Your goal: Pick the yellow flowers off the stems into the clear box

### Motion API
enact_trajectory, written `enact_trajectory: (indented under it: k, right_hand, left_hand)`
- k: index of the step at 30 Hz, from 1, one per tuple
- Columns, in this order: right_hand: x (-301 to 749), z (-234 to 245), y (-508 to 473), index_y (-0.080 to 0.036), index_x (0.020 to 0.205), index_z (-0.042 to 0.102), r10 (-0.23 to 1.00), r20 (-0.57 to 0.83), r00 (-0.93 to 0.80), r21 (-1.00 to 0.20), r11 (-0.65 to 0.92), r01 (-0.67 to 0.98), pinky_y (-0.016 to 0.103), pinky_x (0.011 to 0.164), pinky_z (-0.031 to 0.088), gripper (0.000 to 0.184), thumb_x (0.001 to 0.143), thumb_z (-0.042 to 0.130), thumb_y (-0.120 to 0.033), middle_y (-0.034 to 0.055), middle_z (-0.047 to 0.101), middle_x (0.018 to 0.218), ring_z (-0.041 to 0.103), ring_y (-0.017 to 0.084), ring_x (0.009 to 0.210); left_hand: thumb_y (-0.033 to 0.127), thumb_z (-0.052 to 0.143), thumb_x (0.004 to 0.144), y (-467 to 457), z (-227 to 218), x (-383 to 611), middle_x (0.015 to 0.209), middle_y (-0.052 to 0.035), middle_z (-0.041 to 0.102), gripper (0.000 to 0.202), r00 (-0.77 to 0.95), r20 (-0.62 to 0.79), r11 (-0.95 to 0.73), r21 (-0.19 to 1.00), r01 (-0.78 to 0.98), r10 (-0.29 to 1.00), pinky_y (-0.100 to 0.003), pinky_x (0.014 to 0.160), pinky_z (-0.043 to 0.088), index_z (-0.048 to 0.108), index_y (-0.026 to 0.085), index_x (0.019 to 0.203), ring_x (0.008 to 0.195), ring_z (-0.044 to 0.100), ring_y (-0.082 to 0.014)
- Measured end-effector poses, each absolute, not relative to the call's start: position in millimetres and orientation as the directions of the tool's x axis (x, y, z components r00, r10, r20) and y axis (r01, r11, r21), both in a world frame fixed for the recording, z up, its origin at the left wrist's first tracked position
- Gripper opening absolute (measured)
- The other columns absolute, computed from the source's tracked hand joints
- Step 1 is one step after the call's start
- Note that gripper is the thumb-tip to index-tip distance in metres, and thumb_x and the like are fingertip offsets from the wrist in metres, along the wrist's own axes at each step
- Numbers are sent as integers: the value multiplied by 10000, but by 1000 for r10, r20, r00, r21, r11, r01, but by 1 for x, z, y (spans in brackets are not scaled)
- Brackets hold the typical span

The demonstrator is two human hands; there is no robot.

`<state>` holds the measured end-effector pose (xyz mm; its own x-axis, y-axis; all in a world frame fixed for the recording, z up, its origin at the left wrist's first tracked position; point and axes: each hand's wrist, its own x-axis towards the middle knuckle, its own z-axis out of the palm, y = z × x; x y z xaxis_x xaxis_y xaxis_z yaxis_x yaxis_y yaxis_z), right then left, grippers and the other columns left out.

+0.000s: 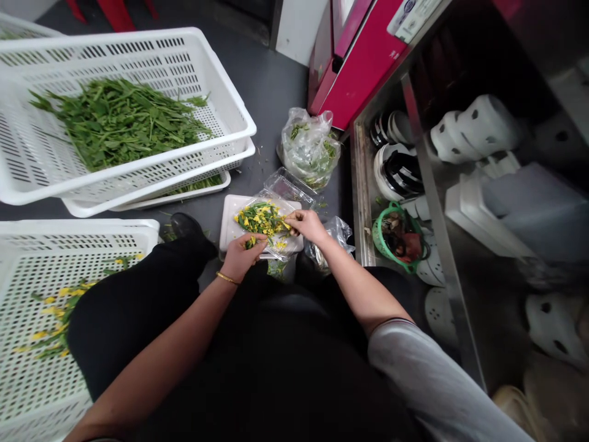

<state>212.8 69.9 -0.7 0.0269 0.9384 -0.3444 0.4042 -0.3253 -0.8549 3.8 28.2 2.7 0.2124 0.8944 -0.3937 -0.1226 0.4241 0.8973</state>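
Observation:
A pile of yellow-flowered green sprigs (261, 216) lies in a clear plastic container (291, 248) on a white tray (229, 222) between my feet. At the pile's near left, my left hand (243, 253) is closed, a flowered sprig (251, 243) showing between thumb and fingers. My right hand (307, 224) pinches a yellow-tipped sprig (286, 224) at the right edge of the pile. Both hands are over the container, a short way apart. The lower parts of both sprigs are hidden by my fingers.
Stacked white baskets (225, 110) with cut greens (133, 120) stand at upper left. Another white basket (27, 258) by my left leg holds flowering stems (59, 316). A plastic bag of greens (310, 150) sits ahead. Metal shelving (426, 166) with a green basket (378, 236) lines the right.

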Motion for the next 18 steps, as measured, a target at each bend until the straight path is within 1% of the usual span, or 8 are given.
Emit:
enact_trajectory:
  k: [3,6,8,10,12,14,16,18]
  right_hand:
    - [203,12,60,-157,675,575,933,-359,22,-899,-352,262,217,428,445,281,665,690,-413,-30,566,470,512,95,394]
    - [192,18,49,-157,696,574,919,-391,42,-908,-393,147,237,428,457,302,670,681,-438,-26,564,477,513,107,395]
    - [184,21,37,-162,737,592,952,-302,56,-929,-307,206,256,465,477,277,730,634,-436,-18,572,513,535,119,433]
    - [175,23,20,-169,777,623,994,-111,-3,-916,-101,388,280,581,510,242,791,586,-407,17,622,622,592,141,563]
    - [167,27,3,-176,820,654,988,60,-145,-825,131,549,298,723,510,210,831,556,-361,61,665,784,622,163,740]
    - [163,29,-8,-181,871,667,959,128,-255,-754,261,603,306,802,492,196,853,537,-326,87,671,896,616,172,851]
    - [161,30,-12,-182,899,663,966,116,-230,-773,233,590,299,786,495,194,850,544,-327,83,671,898,615,163,832]
    - [161,29,-10,-176,869,650,992,16,-127,-858,79,508,281,705,510,208,807,595,-366,58,668,823,615,147,732]
  left_hand:
    - [274,747,602,28,5,6,385,61,456,320,200,-366,391,914,-103,909,-184,371,290,689,125,879,348,369,-59]
    - [344,748,608,28,8,9,407,57,453,335,223,-448,496,829,-259,866,-184,348,256,665,110,833,344,349,-53]
    - [409,752,597,29,10,10,463,32,497,378,281,-532,601,721,-345,799,-181,331,223,640,101,784,347,350,-47]
    - [431,770,569,28,10,11,525,7,535,407,333,-577,666,636,-390,745,-174,325,208,614,97,742,358,365,-41]
    - [381,807,528,28,10,12,535,15,524,401,347,-570,666,610,-429,745,-164,331,210,599,97,720,370,370,-32]
    - [304,835,484,27,9,11,532,32,502,401,354,-543,648,612,-453,761,-156,338,210,605,89,732,379,365,-22]
    - [265,838,470,27,8,11,550,29,512,410,363,-529,641,620,-452,767,-155,343,211,620,80,763,382,357,-15]
    - [258,828,487,26,7,10,571,22,526,389,365,-523,637,624,-452,770,-157,348,218,619,83,765,386,360,-15]
